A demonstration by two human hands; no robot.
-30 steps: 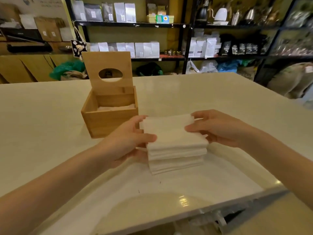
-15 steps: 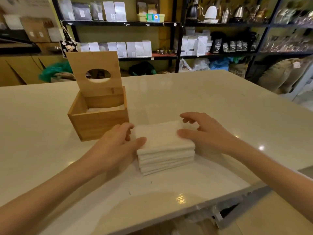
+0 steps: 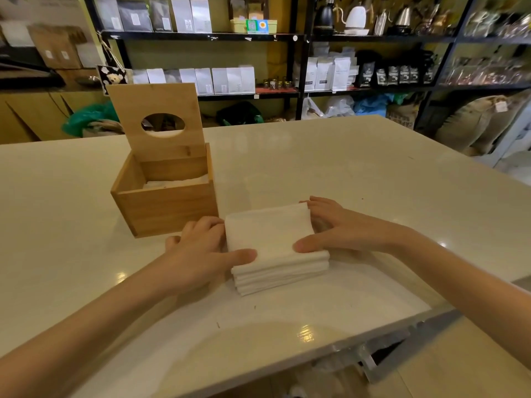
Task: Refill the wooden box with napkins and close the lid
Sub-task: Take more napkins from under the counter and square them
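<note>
A stack of white napkins [image 3: 273,239] lies on the pale table [image 3: 344,173], just right of and nearer than the wooden box [image 3: 169,208]. The box's lid [image 3: 161,110], with an oval hole, stands upright at its back edge. A few white napkins [image 3: 175,183] lie low inside the box. My left hand [image 3: 201,248] presses the stack's left side, thumb on its top near corner. My right hand [image 3: 339,228] holds the right side, thumb on top and fingers along the far edge. The stack rests on the table between both hands.
Behind the table, black shelves [image 3: 301,38] carry white pouches, dark bags and kettles. Sacks [image 3: 482,122] and a green bag [image 3: 86,116] sit on the floor beyond. The table's near right edge [image 3: 402,328] drops to a metal frame.
The napkin stack, held slightly raised a second ago, now rests flat on the table. Both hands have shifted from its top to its sides.
</note>
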